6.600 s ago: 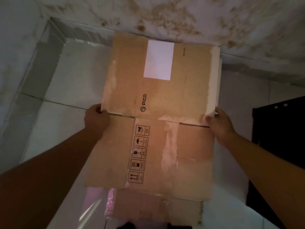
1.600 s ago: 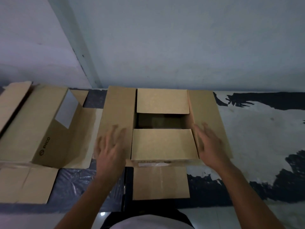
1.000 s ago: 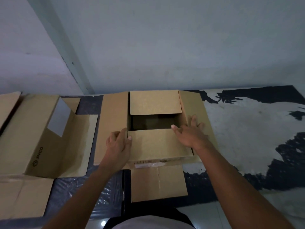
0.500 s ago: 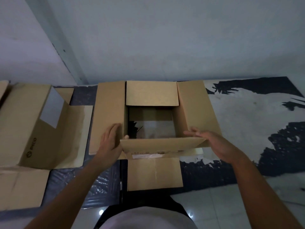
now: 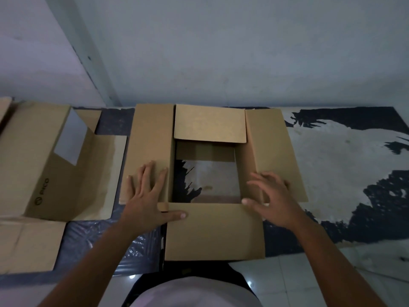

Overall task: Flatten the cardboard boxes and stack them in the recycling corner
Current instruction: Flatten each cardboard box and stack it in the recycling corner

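Left hand lies flat, fingers spread, grip open on the box's left flap; right hand hovers open, holding nothing. The box opens upward, flaps splayed.

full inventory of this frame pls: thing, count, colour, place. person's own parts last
open box: 1, brown, centre on the floor, all four flaps folded out, floor visible through it
PICO box: 1, brown with a pale label, left, lying partly collapsed, flaps spread
cardboard piece: 1, brown, far left edge, mostly cut off
plastic sheet: 1, dark and shiny, under the boxes at left
floor covering: 1, pale with black patches, right and under the open box
floor tiles: white, bottom right
wall: pale grey-blue, across the top
left hand: 1, flat on the open box's left flap, thumb on the near flap
right hand: 1, fingers spread at the open box's right flap, contact unclear
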### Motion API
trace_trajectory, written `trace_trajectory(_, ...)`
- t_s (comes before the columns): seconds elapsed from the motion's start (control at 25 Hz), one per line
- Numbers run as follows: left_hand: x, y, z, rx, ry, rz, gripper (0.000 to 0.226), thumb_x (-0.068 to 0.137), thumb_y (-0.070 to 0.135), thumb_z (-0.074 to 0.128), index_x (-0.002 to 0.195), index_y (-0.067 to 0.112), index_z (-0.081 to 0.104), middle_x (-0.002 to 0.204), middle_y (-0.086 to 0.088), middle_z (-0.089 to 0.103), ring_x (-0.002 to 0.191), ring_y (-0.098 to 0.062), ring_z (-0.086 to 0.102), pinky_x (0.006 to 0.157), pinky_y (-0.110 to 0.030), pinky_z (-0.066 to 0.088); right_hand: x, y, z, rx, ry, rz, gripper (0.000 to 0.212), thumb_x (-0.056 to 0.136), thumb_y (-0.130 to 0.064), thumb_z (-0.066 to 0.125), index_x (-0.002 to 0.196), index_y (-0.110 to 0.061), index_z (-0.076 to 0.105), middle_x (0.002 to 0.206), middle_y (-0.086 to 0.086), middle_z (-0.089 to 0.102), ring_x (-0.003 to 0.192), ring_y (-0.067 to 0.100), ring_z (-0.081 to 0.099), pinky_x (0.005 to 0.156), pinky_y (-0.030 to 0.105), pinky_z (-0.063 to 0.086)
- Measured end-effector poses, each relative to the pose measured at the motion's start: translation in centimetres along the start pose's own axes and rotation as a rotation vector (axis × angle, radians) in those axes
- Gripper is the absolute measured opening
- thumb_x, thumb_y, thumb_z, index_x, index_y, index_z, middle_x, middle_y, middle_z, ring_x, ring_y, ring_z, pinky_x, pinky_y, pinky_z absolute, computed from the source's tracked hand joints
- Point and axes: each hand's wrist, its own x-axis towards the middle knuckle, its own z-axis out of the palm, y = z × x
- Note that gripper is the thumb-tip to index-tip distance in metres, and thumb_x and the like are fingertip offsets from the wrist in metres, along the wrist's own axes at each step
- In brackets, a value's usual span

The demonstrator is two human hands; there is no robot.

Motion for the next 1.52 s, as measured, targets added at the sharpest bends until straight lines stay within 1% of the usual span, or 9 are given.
trace_trajectory(0.04,-0.1,0.0,-0.1,-0.01,0.0,-0.007,0.13,0.051,0.097,0.038,0.146,0.033,-0.023,0.15,-0.002,-0.041,0.137,-0.02,-0.041,0.113,-0.051,-0.02,1.0,-0.4,-0.4,-0.072,0.079,0.007,0.059,0.083,-0.063,0.054,0.133,-0.032,0.05,0.154,-0.012,0.031,0.142,0.014,0.017,0.113,0.05,0.018)
trace_trajectory(0.12,-0.1,0.1,-0.3,-0.026,0.008,-0.005,0.129,0.051,0.098,0.037,0.148,0.034,-0.019,0.153,-0.001,-0.037,0.139,-0.019,-0.036,0.115,-0.051,-0.018,4.1,-1.1,-0.7,-0.272,0.105,-0.042,0.046,0.091,-0.053,0.051,0.13,-0.03,0.052,0.151,-0.01,0.037,0.14,0.016,0.022,0.112,0.047,0.018)
trace_trajectory(0.32,-0.1,0.1,-0.6,0.009,0.012,-0.019,0.128,0.051,0.099,0.033,0.148,0.034,-0.018,0.154,-0.001,-0.035,0.14,-0.018,-0.035,0.115,-0.05,-0.018,11.1,-2.0,0.2,-0.644,-0.068,-0.119,0.047,0.092,-0.049,0.046,0.135,-0.029,0.052,0.16,0.005,0.019,0.147,0.025,0.008,0.111,0.048,0.014)
trace_trajectory(0.64,0.1,0.6,-0.7,0.012,0.016,-0.048,0.129,0.053,0.098,0.039,0.147,0.033,-0.021,0.154,-0.002,-0.035,0.14,-0.02,-0.035,0.113,-0.049,-0.021,12.1,-1.2,-0.6,-0.544,0.064,-0.154,0.053,0.095,-0.039,0.045,0.146,-0.025,0.037,0.161,0.007,0.015,0.149,0.024,-0.005,0.113,0.048,0.018)
trace_trajectory(0.88,0.1,1.0,-0.6,-0.011,0.0,-0.066,0.13,0.054,0.096,0.042,0.147,0.033,-0.023,0.152,-0.001,-0.038,0.138,-0.02,-0.038,0.11,-0.047,-0.026,13.7,-1.8,-1.5,-0.426,0.172,-0.196,0.065,0.094,-0.034,0.049,0.153,-0.025,0.02,0.155,-0.003,-0.034,0.148,0.029,-0.009,0.112,0.054,0.023)
trace_trajectory(1.04,0.2,0.6,-0.7,-0.007,0.008,-0.058,0.13,0.053,0.097,0.041,0.147,0.033,-0.021,0.151,0.0,-0.038,0.138,-0.017,-0.038,0.112,-0.049,-0.024,18.9,-2.8,-3.5,-0.412,0.186,-0.12,0.085,0.091,-0.037,0.052,0.153,-0.028,-0.006,0.155,-0.004,-0.034,0.148,0.035,-0.007,0.115,0.058,0.018)
trace_trajectory(1.12,0.1,0.5,-0.8,-0.007,0.012,-0.054,0.129,0.053,0.097,0.041,0.147,0.034,-0.02,0.15,0.001,-0.038,0.138,-0.016,-0.038,0.113,-0.049,-0.022,21.7,-3.2,-4.5,-0.404,0.146,-0.067,0.091,0.09,-0.037,0.055,0.152,-0.029,-0.011,0.157,-0.003,-0.029,0.147,0.037,-0.006,0.115,0.06,0.016)
trace_trajectory(1.28,0.1,0.3,-0.6,-0.024,0.041,-0.056,0.128,0.053,0.098,0.042,0.15,0.033,-0.012,0.154,0.003,-0.029,0.14,-0.012,-0.033,0.115,-0.047,-0.018,25.2,-3.3,-5.0,-0.444,-0.004,0.055,0.1,0.086,-0.045,0.059,0.152,-0.024,-0.013,0.16,-0.007,-0.02,0.148,0.034,-0.002,0.114,0.06,0.009)
trace_trajectory(1.52,-0.1,0.7,-0.5,0.01,0.054,-0.068,0.123,0.056,0.099,0.034,0.148,0.035,-0.019,0.151,0.005,-0.038,0.137,-0.012,-0.038,0.115,-0.043,-0.02,26.3,-3.4,-4.2,-0.445,-0.023,0.119,0.105,0.079,-0.05,0.064,0.153,-0.024,-0.005,0.161,-0.008,-0.012,0.148,0.031,0.001,0.113,0.062,0.007)
